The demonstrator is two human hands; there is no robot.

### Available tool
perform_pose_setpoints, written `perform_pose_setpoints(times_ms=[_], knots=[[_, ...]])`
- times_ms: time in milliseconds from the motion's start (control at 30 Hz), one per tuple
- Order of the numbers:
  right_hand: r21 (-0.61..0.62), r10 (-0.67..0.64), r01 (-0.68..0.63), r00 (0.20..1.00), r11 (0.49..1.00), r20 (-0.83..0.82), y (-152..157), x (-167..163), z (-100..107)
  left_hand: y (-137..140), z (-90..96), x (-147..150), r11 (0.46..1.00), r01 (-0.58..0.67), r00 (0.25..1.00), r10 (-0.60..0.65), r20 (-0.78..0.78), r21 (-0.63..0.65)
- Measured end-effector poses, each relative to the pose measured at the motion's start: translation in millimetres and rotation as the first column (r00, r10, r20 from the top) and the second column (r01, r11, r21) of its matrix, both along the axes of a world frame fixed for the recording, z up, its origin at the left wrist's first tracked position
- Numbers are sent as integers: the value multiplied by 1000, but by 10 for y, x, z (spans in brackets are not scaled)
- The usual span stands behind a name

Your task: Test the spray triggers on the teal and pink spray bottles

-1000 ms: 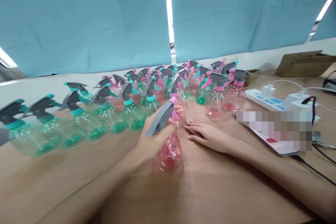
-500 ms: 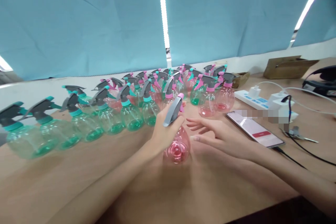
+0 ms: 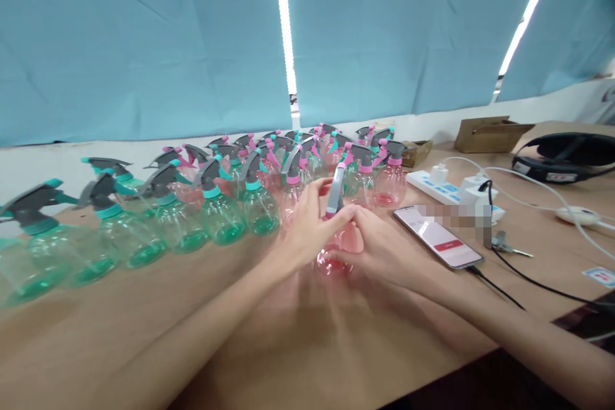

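Observation:
A clear pink spray bottle (image 3: 335, 264) with a grey and pink trigger head stands close to upright in front of me. My left hand (image 3: 311, 221) is closed around its neck, just below the head, with the fingertips partly hidden behind it. Against the right side of the round body, my right hand (image 3: 377, 243) curls its fingers and thumb about the bottle. Just behind my left hand is another pink spray bottle (image 3: 291, 195). A green spray bottle (image 3: 261, 208) is the nearest of the row to the left.
Several green and pink spray bottles fill the left and back of the table (image 3: 269, 339). To the right lie a phone (image 3: 437, 237), a white power strip (image 3: 435, 188) with chargers and cables, keys (image 3: 509, 245) and a black headset (image 3: 562, 157). A cardboard box (image 3: 490, 134) stands behind.
My right hand has come in and closed on the pink bottle's body. The bottle has gone from tilted, its base towards me, to nearly upright. The view has turned slightly right.

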State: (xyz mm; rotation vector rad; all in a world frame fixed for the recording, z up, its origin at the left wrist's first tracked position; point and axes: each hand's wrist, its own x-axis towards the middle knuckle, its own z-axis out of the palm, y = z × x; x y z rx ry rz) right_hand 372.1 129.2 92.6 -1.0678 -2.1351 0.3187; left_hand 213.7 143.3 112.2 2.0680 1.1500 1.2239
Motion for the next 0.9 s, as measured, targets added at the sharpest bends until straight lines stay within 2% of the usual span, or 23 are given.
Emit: perform_pose_setpoints(times_ms=[67, 133, 267, 400, 600, 733, 900], knots=[[-9, -3, 3, 1000, 1000, 9, 145, 55, -23, -79, -166, -166, 998, -59, 997, 59, -46, -4], [-19, -76, 76, 996, 997, 40, 325, 109, -58, -172, -350, -332, 993, -112, 973, 116, -197, 32], [14, -83, 82, 990, 997, 113, 667, 162, -102, -313, -579, -531, 999, -46, 940, 46, -339, 8], [36, -113, 109, 980, 993, 162, 858, 134, -71, -337, -605, -523, 998, 38, 880, -8, -476, 52], [1, -140, 142, 975, 990, 174, 957, 42, 19, -335, -628, -478, 989, 114, 837, -47, -546, 90], [-21, -166, 173, 967, 985, 193, 1015, 10, 37, -339, -635, -474, 990, 113, 825, -49, -563, 80], [10, -171, 172, 968, 985, 184, 1128, 5, -2, -342, -608, -465, 994, 90, 814, -42, -579, 54]])
